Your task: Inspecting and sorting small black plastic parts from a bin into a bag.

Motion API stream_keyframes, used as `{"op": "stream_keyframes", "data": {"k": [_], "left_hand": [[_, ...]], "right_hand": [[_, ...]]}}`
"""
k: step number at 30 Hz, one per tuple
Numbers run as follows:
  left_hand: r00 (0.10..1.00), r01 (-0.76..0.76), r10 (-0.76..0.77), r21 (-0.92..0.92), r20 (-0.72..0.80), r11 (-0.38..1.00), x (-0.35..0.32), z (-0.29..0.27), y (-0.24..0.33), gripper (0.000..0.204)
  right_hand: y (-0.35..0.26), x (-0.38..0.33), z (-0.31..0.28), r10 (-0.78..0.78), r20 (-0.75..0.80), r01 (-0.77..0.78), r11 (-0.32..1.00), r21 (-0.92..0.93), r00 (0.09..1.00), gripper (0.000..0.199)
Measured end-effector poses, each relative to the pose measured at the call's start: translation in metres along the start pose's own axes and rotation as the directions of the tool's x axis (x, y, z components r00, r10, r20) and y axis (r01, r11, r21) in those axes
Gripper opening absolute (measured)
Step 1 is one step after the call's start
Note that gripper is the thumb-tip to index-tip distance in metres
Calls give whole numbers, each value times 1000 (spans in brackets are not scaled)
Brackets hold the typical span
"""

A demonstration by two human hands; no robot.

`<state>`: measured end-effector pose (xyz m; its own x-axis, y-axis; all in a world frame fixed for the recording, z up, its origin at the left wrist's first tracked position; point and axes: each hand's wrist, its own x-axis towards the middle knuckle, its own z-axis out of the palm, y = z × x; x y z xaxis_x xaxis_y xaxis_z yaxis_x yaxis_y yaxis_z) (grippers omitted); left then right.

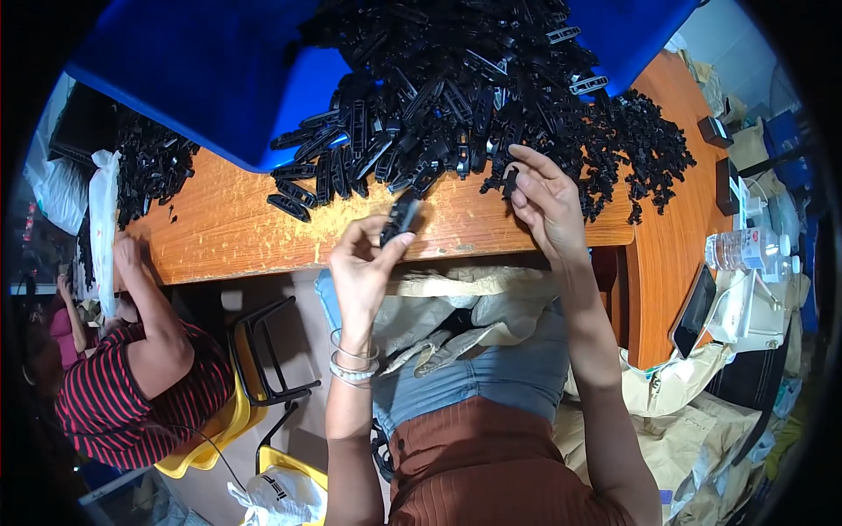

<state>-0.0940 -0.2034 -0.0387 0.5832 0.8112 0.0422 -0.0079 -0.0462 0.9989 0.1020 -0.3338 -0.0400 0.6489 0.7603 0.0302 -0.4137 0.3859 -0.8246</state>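
Far left: co-worker in striped shirt seated, hand at bench edge. Left hand raised before bench front, fingers pinched on black plastic part. Heap of black parts spilling from blue bin behind. Right hand clamped on small black clip beside heap. Water bottle far right.
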Motion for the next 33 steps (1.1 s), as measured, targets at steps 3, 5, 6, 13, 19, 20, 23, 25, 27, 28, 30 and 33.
{"op": "stream_keyframes", "data": {"k": [3,5,6,13,19,20,23,25,27,28,30,33], "left_hand": [[996,41,-48,98,77,994,-9,11,6,19],[992,-72,62,91,113,993,-13,18,10,21],[990,-95,83,106,117,990,-15,20,12,22],[985,-20,-8,162,172,987,-26,23,31,23],[937,241,-193,-138,292,961,-28,19,33,24],[933,225,-188,-88,306,970,-27,17,31,24],[964,85,-33,-187,263,979,-30,22,25,19],[956,122,-79,-139,282,983,-31,21,26,17],[930,155,-95,-145,354,977,-32,19,21,15],[930,156,-96,-144,356,977,-32,20,21,15],[907,179,-125,-99,402,979,-30,22,25,15],[903,-44,-27,154,428,987,-15,19,17,19]], "right_hand": [[-9,-11,10,65,110,-70,997,38,992,23],[-8,-23,29,34,-1,-33,969,-243,999,22],[-16,-32,40,133,-63,-145,952,-270,989,18],[1,-49,50,-251,224,335,655,-677,942,13],[5,-53,44,-445,400,569,359,-740,801,14],[4,-55,48,-443,402,570,360,-739,801,14],[0,-67,54,-68,62,92,707,-701,996,20],[5,-71,43,68,55,-3,655,-756,996,26],[9,-74,39,25,61,30,661,-749,998,26],[12,-76,37,-18,69,64,666,-743,997,26],[22,-80,25,36,35,-4,753,-658,999,25],[13,-82,17,143,96,-38,727,-685,985,23]]}}
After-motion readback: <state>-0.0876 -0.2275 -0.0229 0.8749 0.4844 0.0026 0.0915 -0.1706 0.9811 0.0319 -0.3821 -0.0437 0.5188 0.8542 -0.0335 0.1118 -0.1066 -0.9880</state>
